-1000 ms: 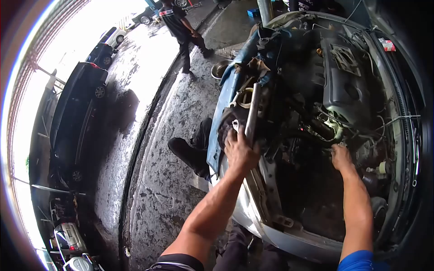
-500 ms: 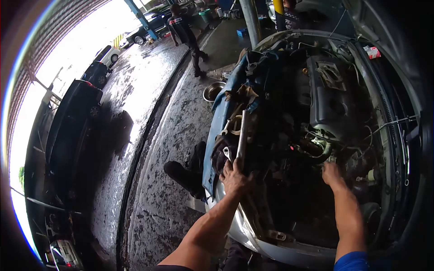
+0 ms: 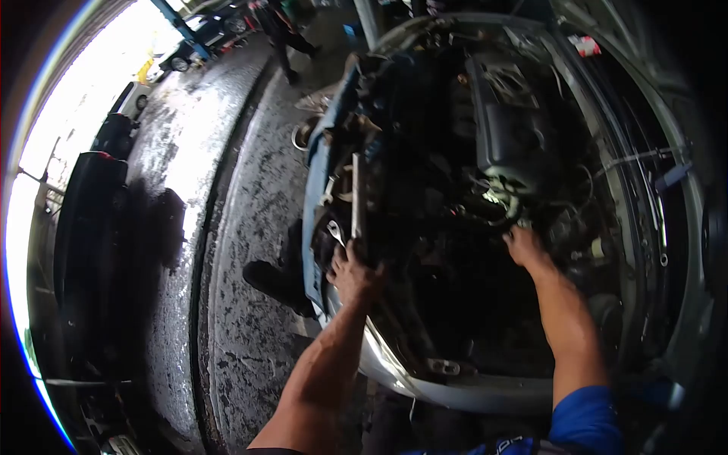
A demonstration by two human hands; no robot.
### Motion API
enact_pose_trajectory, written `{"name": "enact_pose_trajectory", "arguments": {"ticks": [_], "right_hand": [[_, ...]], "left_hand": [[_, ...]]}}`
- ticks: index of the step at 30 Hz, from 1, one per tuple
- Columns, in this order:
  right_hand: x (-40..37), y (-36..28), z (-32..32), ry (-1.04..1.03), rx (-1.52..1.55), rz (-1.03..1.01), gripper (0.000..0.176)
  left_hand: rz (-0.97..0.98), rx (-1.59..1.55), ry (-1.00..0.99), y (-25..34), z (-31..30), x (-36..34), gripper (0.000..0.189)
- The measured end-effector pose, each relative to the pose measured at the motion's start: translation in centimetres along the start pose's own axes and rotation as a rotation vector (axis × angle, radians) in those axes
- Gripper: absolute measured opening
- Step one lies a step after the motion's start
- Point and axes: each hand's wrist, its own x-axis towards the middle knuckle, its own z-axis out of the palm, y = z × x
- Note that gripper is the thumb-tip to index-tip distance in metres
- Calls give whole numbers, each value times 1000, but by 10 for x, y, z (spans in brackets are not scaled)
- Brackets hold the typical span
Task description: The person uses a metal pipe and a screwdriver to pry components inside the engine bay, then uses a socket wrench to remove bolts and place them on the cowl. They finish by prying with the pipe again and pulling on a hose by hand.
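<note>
My left hand rests on the front edge of the car's engine bay with its fingers spread. Just ahead of those fingers lies a long metal bar, its near end by the fingertips. Beside it a wrench points up toward the left. My right hand reaches down into the bay, close to a curved hose below the engine cover. Its fingers look curled in, and whatever they grip is hidden in shadow.
A blue cloth covers the car's front edge, with a metal bowl beyond it. The raised hood stands at the right. Further back a person is on the floor, and dark vehicles stand at the left.
My view has shifted, so the car and both hands appear further left and higher. Against the car, my hands stay at nearly the same places. The bar and wrench have not visibly moved.
</note>
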Motion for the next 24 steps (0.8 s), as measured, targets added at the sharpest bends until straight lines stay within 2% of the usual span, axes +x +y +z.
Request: {"name": "enact_pose_trajectory", "arguments": {"ticks": [1,2,3,4,5,7,9,10,11,13,14,15,17,18,19,20,21,22,23,24], "right_hand": [[-3,1,4,86,-11,-44,26],[-6,-7,-5,55,-1,-59,18],[-1,5,2,-30,-26,-158,19],[-4,13,3,33,18,-367,23],[-1,12,0,-25,-3,-381,21],[-8,-14,-16,-42,83,-45,18],[-4,-22,-23,-169,-15,137,19],[-7,-22,-27,-183,-34,17,21],[-5,-15,-21,-195,-41,14,21],[-3,-8,-15,-39,-5,-364,22],[-6,-7,-9,74,41,-229,22],[-3,-6,-6,68,40,-232,22],[7,-2,-4,-51,-61,29,22],[-1,-9,-11,-47,-83,-11,23],[4,7,-1,-43,-109,-274,19],[-2,12,-1,17,-85,-442,17],[3,17,5,58,-83,-548,21],[2,20,7,81,-13,-557,27],[6,24,15,79,-49,-371,29],[1,-1,3,4,-45,-90,30]], "left_hand": [[5,-3,14,-1,2,2,91],[15,9,38,-1,4,1,91],[14,45,46,-2,8,3,91],[20,43,28,1,3,2,91],[19,67,41,1,6,4,91],[16,44,43,-2,9,6,92],[25,30,49,1,9,5,93],[17,28,38,1,8,5,93],[29,29,38,1,8,5,93],[32,30,36,-2,10,6,93],[35,28,42,-3,11,7,93],[39,27,50,-4,12,8,94],[43,48,76,-6,15,8,93],[39,66,63,-3,14,8,93],[20,90,63,-1,10,9,92],[-37,67,-58,6,1,10,86],[-24,30,-316,15,-20,10,78],[131,47,46,-16,32,16,73],[32,-142,-101,3,6,12,75],[68,-146,-14,-8,32,20,78]]}}
